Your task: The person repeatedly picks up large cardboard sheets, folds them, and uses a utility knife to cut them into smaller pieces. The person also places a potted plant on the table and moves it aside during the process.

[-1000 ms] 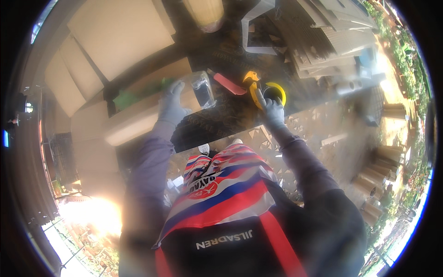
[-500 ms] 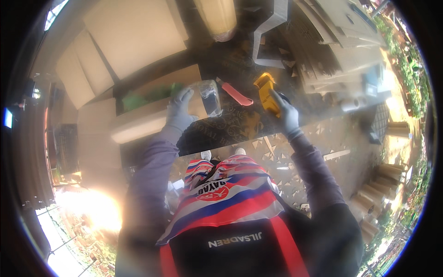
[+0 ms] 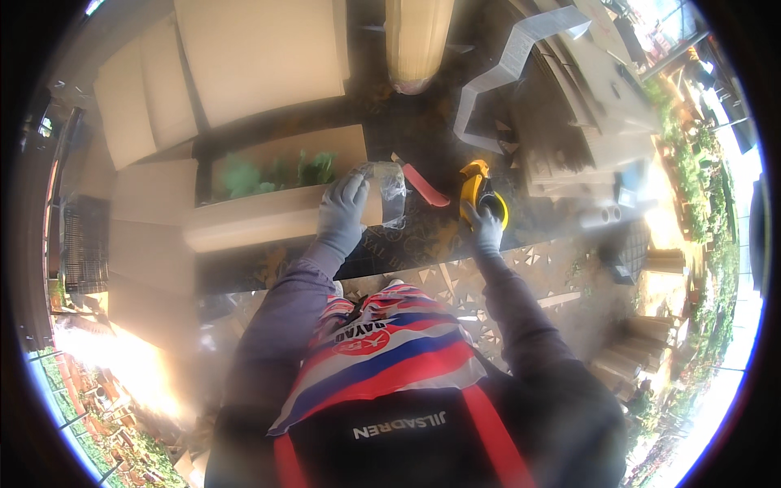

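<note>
On the dark counter [image 3: 423, 236], the gloved left hand [image 3: 342, 211] presses flat on a long cardboard box [image 3: 277, 215] (steadying it), fingers spread; the right hand [image 3: 486, 228] grips a yellow tape dispenser [image 3: 480, 191] beside it.

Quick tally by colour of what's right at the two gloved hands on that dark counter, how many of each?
Yellow: 1, the tape dispenser under the right hand.
Red: 1, the flat strip lying between the hands.
Clear: 1, the plastic wrap by the left hand.
Tan: 1, the long cardboard box the left hand rests on.
Total: 4
</note>
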Tool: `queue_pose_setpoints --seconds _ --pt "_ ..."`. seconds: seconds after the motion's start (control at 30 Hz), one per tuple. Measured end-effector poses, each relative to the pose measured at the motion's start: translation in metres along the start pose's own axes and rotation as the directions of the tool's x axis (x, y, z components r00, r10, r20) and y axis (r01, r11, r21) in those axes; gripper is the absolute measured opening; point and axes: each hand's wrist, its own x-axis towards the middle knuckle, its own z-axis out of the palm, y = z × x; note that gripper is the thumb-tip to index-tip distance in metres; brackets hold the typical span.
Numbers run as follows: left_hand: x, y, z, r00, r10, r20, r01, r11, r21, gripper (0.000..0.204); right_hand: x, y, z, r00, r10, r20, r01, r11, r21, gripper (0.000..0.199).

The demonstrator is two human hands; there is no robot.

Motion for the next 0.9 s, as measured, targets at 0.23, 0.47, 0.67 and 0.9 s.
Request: queue_pose_setpoints --seconds 0.23,0.47,0.67,0.9 --pt "-0.012 0.013 -0.007 0.993 0.056 -0.107 -0.038 0.986 0.164 0.059 0.075 -0.099 -0.030 0.991 -0.130 -0.007 0.124 0.925 0.360 0.050" --pt "-0.114 0.065 -0.024 0.973 -0.089 0.213 0.160 0.924 -0.347 0.036 0.121 -0.141 -0.030 0.817 -0.533 0.220 0.208 0.628 0.750 0.044" --pt "-0.116 0.043 0.049 0.398 -0.532 0.747 0.524 -0.537 -0.661 0.056 0.120 -0.127 0.016 0.818 -0.456 0.351 0.142 0.751 0.645 0.053" --pt "-0.070 0.034 0.080 0.648 -0.449 0.615 0.356 -0.535 -0.766 0.051 0.110 -0.110 -0.011 0.738 -0.531 0.417 -0.173 0.448 0.877 0.116"
